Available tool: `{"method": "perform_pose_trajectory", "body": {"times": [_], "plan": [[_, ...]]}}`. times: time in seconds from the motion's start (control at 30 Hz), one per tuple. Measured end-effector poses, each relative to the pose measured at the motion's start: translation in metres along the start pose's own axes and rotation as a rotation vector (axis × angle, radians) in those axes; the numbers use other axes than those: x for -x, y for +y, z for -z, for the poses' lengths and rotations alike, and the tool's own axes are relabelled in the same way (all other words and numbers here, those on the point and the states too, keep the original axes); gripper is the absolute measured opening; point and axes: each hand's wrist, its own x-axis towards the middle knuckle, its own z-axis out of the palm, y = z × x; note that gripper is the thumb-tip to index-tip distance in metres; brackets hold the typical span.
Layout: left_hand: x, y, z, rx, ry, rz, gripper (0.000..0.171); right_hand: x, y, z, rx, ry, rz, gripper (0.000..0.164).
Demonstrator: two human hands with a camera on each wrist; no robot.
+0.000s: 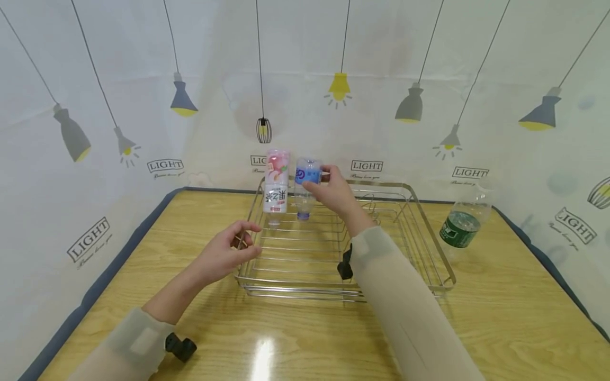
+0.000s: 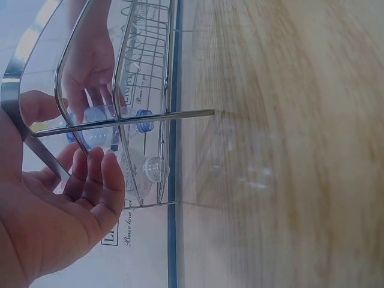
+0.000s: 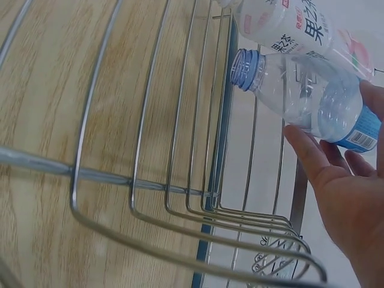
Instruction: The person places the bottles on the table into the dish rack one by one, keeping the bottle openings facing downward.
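Note:
My right hand [image 1: 335, 193] grips a small clear plastic bottle [image 3: 294, 84] with a blue label, its mouth pointing down over the far part of the wire rack [image 1: 305, 288]. In the right wrist view, the thumb and fingers lie on either side of its label. Just left of that bottle, a pink-and-white labelled bottle [image 1: 276, 182] stands upside down at the rack's far left. My left hand [image 1: 229, 251] is at the rack's left rim, fingers loosely curled and thumb apart. In the left wrist view, its fingers [image 2: 111, 180] overlap the rim.
A larger clear bottle with a green label [image 1: 459, 227] stands on the wooden table [image 1: 214, 328], right of the rack. The rack has raised wire sides and a wire divider near its middle. Behind the table hangs a white cloth [image 1: 305, 47] printed with lamps.

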Motion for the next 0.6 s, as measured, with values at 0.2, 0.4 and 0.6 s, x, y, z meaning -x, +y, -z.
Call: {"method": "perform_pose_trajectory", "body": {"times": [0.2, 0.4, 0.6], "plan": [[0.0009, -0.0001, 0.0005, 0.004, -0.008, 0.002, 0.045, -0.0014, 0.0033, -0.0025, -0.022, -0.057, 0.003, 0.082], [0.0011, -0.0003, 0.0009, 0.002, -0.01, 0.003, 0.045, -0.0018, 0.0047, -0.0046, -0.021, -0.13, -0.036, 0.079], [0.0007, 0.0001, 0.001, -0.002, -0.013, -0.002, 0.047, -0.0031, 0.0065, -0.0056, 0.006, -0.153, -0.059, 0.079]]}}
